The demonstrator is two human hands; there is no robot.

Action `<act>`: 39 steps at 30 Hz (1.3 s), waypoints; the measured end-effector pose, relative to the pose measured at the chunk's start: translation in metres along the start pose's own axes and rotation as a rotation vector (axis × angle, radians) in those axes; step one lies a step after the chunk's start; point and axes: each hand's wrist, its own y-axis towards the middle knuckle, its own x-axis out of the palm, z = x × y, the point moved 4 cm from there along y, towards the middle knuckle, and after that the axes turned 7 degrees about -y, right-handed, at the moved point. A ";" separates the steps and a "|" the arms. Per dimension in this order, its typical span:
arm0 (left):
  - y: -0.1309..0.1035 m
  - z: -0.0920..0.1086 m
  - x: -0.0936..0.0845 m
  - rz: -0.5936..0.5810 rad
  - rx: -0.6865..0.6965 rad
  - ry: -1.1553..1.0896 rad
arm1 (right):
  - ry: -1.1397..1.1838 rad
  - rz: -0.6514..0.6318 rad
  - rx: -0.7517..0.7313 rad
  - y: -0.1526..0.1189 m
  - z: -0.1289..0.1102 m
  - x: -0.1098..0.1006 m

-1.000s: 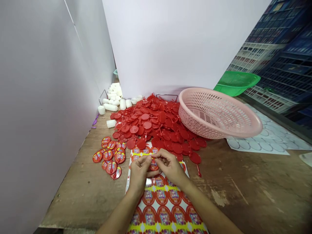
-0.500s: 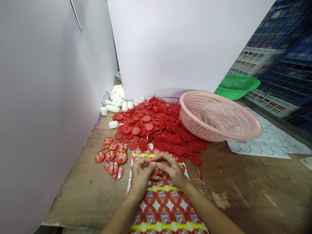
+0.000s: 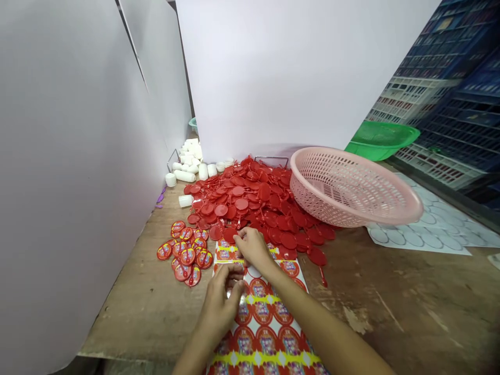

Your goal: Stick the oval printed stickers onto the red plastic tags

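Note:
My left hand point(image 3: 222, 294) hovers over the left side of a sticker sheet point(image 3: 267, 338), its fingers bent and thumb apart, with nothing plainly held. Farther forward, my right hand point(image 3: 253, 250) reaches over the sheet's far end. Its fingertips are at the edge of a plain red disc point(image 3: 229, 235) at the front of a heap of red discs with thin handles point(image 3: 250, 192); its fingers look apart, and its palm side is hidden. Left of the sheet lies a small pile of stickered red discs with handles point(image 3: 187, 255).
Behind the heap stands a white panel point(image 3: 297, 67); another panel point(image 3: 86, 156) borders the left. A pink basket point(image 3: 351, 216) sits right of the heap, near printed paper point(image 3: 414, 237) and a green basin point(image 3: 383, 140). White cylinders point(image 3: 185, 176) lie at the back left.
My hands have separated: the right moved forward to the heap's edge, the left drew slightly back and left. The stickered disc between them has left my fingers, and the left pile shows one more.

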 end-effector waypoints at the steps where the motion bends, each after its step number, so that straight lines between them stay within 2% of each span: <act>1: -0.001 -0.002 0.003 0.043 -0.026 -0.058 | 0.004 0.008 0.006 -0.002 0.000 -0.002; 4: 0.001 -0.002 0.000 0.197 -0.116 -0.240 | 0.068 -0.011 0.005 -0.021 0.002 -0.011; 7: 0.007 -0.003 -0.003 0.264 -0.186 -0.383 | 0.104 -0.148 -0.139 -0.048 0.006 -0.013; 8: 0.009 -0.005 -0.004 0.294 -0.192 -0.422 | 0.060 -0.136 -0.208 -0.056 0.008 -0.014; 10: 0.009 -0.009 -0.006 0.366 -0.180 -0.509 | -0.113 -0.022 -0.317 -0.066 0.011 -0.016; 12: 0.008 -0.013 -0.005 0.416 -0.151 -0.578 | -0.280 0.062 -0.363 -0.069 0.015 -0.014; 15: 0.004 -0.013 -0.001 0.421 -0.118 -0.591 | -0.392 0.051 -0.412 -0.069 0.019 -0.010; 19: -0.003 -0.007 0.000 0.477 -0.064 -0.480 | -0.384 0.065 -0.489 -0.067 0.021 -0.008; 23: -0.003 0.002 -0.002 0.441 0.052 -0.147 | -0.302 0.077 -0.613 -0.062 0.026 -0.008; 27: 0.006 -0.001 -0.007 0.407 0.005 0.138 | -0.260 0.090 -0.784 -0.060 0.030 -0.013; 31: 0.013 -0.008 -0.008 0.369 -0.020 0.179 | -0.384 0.137 -0.897 -0.066 0.030 -0.015; 34: 0.013 -0.012 -0.008 0.387 -0.038 0.190 | -0.470 0.201 -0.974 -0.072 0.026 -0.014; 37: 0.011 -0.013 -0.009 0.395 -0.043 0.204 | -0.517 0.286 -0.908 -0.072 0.026 -0.014; 39: 0.011 -0.011 -0.008 0.382 -0.024 0.221 | -0.536 0.284 -0.858 -0.070 0.027 -0.014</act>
